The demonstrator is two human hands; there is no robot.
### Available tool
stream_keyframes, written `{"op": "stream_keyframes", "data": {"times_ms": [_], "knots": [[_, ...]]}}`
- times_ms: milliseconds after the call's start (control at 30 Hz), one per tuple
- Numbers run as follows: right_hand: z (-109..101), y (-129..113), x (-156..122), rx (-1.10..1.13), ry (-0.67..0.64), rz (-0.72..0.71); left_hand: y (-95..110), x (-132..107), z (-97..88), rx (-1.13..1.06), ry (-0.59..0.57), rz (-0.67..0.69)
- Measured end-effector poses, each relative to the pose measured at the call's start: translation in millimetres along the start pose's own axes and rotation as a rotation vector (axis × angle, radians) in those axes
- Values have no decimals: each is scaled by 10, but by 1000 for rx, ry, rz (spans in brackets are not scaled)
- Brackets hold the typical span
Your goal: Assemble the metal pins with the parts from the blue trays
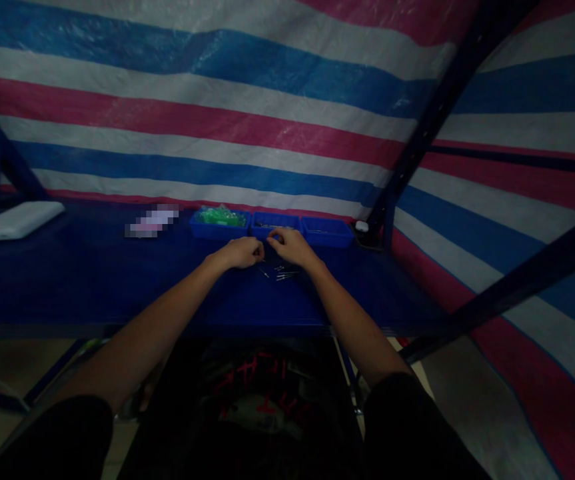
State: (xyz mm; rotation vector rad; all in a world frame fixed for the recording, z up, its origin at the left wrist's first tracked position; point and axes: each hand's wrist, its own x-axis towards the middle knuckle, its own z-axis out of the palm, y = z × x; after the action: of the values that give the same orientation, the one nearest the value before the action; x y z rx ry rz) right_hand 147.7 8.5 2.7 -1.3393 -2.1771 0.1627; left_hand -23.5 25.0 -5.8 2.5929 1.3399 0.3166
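Both my arms reach forward over a dark blue table (92, 280). My left hand (242, 253) is closed in a loose fist, its fingertips meeting those of my right hand (291, 245), which is also pinched closed. Whatever they hold between them is too small and dark to name. Several thin metal pins (280, 273) lie on the table just below my hands. Behind them stand three small blue trays in a row: the left tray (198, 231) holds green pieces (218, 215), the middle tray (262, 232) and the right tray (334, 237) show little.
A white flat box (14, 220) lies at the table's far left. A blurred pinkish object (151, 221) sits left of the trays. A striped tarp (267, 113) forms the back wall. Dark blue shelf struts (417, 147) slant on the right. A small white object (362, 226) lies beside the right tray.
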Motion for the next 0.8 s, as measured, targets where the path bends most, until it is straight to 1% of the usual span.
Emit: {"op": "stream_keyframes", "data": {"times_ms": [200, 300, 467, 633, 800], "knots": [[-5, 16, -1, 30, -125, -32, 34, -8, 2, -17, 101, -36], [-23, 7, -14, 51, -129, -26, 54, -10, -29, -31, 177, -27], [-34, 15, -13, 85, -104, -11, 81, 14, -59, -76, 260, 64], [-32, 14, -15, 104, -105, -35, 89, 18, -60, -76, 283, 79], [-20, 20, -19, 104, -107, -44, 99, 7, -66, -76, 275, 73]]}}
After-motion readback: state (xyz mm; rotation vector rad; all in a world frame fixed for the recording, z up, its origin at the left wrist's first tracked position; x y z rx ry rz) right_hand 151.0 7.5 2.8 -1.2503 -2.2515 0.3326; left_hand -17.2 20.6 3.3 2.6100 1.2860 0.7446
